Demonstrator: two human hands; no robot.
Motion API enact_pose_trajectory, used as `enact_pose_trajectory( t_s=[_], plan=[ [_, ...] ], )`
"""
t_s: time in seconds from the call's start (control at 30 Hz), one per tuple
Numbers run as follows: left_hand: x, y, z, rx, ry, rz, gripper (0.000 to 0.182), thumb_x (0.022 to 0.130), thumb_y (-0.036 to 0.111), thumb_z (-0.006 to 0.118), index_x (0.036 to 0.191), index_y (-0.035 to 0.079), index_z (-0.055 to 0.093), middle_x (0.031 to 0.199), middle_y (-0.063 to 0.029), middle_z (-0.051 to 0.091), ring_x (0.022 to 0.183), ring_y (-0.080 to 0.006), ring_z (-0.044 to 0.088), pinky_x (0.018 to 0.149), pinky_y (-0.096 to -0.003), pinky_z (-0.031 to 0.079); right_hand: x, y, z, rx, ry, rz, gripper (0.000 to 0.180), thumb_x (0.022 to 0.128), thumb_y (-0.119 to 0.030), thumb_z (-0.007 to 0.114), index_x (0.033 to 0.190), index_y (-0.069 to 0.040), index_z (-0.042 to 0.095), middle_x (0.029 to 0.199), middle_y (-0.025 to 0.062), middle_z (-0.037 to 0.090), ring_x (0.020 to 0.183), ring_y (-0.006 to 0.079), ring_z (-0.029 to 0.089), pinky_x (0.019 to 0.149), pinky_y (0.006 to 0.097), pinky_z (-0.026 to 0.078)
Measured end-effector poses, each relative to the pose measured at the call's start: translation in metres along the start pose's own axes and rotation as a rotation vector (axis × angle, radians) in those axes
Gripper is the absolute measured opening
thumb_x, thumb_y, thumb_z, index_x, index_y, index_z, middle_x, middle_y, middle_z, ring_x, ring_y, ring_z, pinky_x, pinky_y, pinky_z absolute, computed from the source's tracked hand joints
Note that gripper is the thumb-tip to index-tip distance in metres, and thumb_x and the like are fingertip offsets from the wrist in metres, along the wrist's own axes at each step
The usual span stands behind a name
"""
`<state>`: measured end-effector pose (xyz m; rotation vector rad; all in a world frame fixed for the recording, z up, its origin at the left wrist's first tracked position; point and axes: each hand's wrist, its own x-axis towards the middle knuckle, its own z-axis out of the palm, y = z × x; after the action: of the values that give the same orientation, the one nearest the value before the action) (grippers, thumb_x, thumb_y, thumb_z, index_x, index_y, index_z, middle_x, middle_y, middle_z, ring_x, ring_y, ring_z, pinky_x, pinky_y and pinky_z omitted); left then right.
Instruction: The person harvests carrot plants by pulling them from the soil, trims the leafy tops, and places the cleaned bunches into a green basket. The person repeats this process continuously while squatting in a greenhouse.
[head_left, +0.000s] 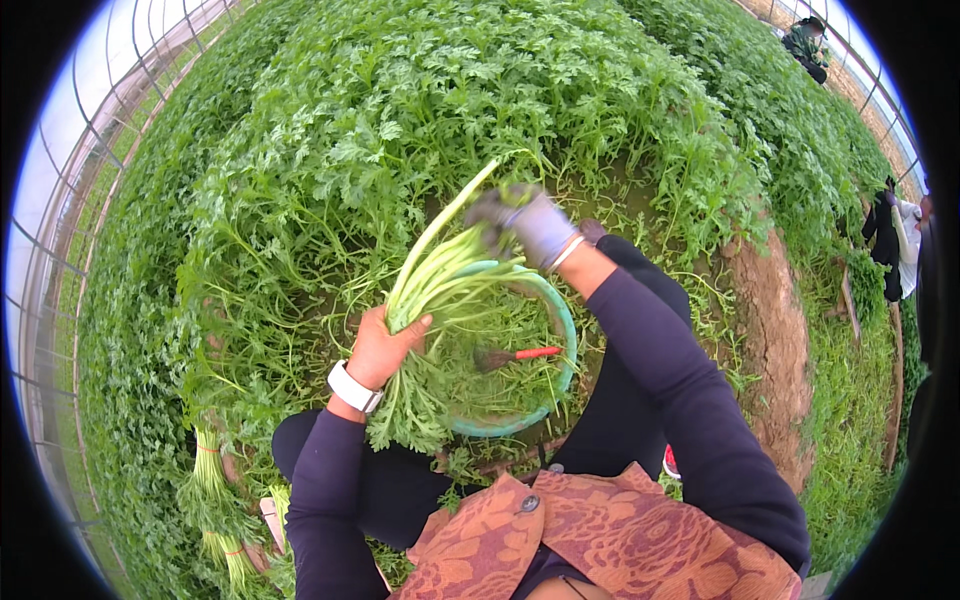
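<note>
My left hand (386, 347), bare and with a white band at the wrist, grips a bunch of leafy greens (431, 289). The pale stems point up and right, and the leaves hang below the fist. My right hand (517, 221), in a light glove with dark fingers, is at the stem ends and blurred; whether its fingers close on a stem I cannot tell. Beneath the bunch stands a round container with a turquoise rim (571, 330), holding loose green trimmings. A red-handled tool (537, 352) with a dark, blurred head lies over them.
Dense leafy plants (480, 90) grow ahead and at the left. Banded bundles of greens (208, 465) lie at lower left. A bare soil ridge (772, 352) runs along the right. One person (806, 49) is at the far upper right, another (892, 240) at the right edge.
</note>
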<state>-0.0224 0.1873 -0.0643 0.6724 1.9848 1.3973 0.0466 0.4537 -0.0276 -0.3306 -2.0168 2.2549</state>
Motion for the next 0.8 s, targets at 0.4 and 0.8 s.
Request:
enact_pose_trajectory(
  t_s=[0.4, 0.8],
  plan=[
    [-0.001, 0.005, -0.019, 0.010, 0.174, 0.112, 0.020, 0.082, 0.010, 0.072, 0.095, -0.003, 0.064, 0.074, -0.0036, 0.064, 0.059, -0.0075, 0.055, 0.055, -0.0234, 0.045, 0.000, 0.018, -0.009, 0.118, 0.037, 0.277, 0.018, 0.084, -0.018, 0.067, 0.098, -0.007, 0.063, 0.068, 0.0076, 0.062, 0.053, 0.0144, 0.056, 0.042, 0.0273, 0.039],
    [-0.002, 0.003, -0.019, -0.229, 0.151, 0.048, 0.019, 0.084, 0.011, 0.070, 0.097, -0.001, 0.063, 0.075, -0.0020, 0.063, 0.059, -0.0086, 0.053, 0.054, -0.0236, 0.043, 0.008, 0.009, -0.023, 0.711, 0.371, 0.136, 0.015, 0.094, -0.017, 0.052, 0.090, -0.003, 0.056, 0.062, -0.0004, 0.045, 0.052, 0.0101, 0.042, 0.044, 0.0222, 0.031]
  ],
)
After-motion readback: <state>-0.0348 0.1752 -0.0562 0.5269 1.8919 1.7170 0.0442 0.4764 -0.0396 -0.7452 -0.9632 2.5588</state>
